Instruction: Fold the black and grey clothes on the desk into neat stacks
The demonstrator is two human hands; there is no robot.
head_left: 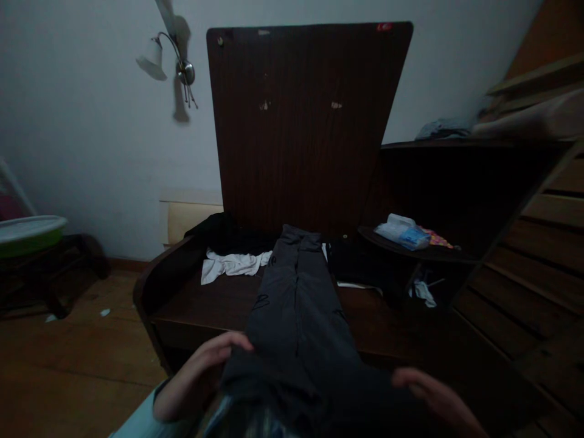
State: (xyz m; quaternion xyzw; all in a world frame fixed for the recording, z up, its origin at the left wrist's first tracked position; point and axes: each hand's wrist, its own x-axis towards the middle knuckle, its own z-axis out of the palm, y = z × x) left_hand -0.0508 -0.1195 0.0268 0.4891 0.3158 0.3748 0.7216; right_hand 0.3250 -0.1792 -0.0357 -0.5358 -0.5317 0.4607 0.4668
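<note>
Dim light fills a room with a pale wall point(91, 152) and a wooden floor point(68, 365). Against the wall a big dark wooden board point(301, 128) stands upright, and at its foot lies a low dark wooden surface point(196, 304) with a raised left edge. Wooden stairs point(547, 255) climb along the right side.

A pair of dark grey trousers point(296, 304) is spread lengthwise down the middle of the surface, its far end near the board and its near end draped over the front edge toward the person. A black garment point(219, 234) is heaped at the back left, another black garment point(360, 261) lies to the right of the trousers, and a white cloth point(235, 264) lies crumpled just left of them.

A small round shelf point(429, 252) on the right bears pale packets point(404, 231). A green-rimmed basin point(27, 234) sits at far left, and a wall lamp point(180, 67) hangs above.

The left hand point(214, 359) rests its curled fingers on the near left corner of the trousers; whether it pinches the fabric cannot be told. The right hand point(433, 395), blurred, lies against the near right edge, its grip equally unclear.
</note>
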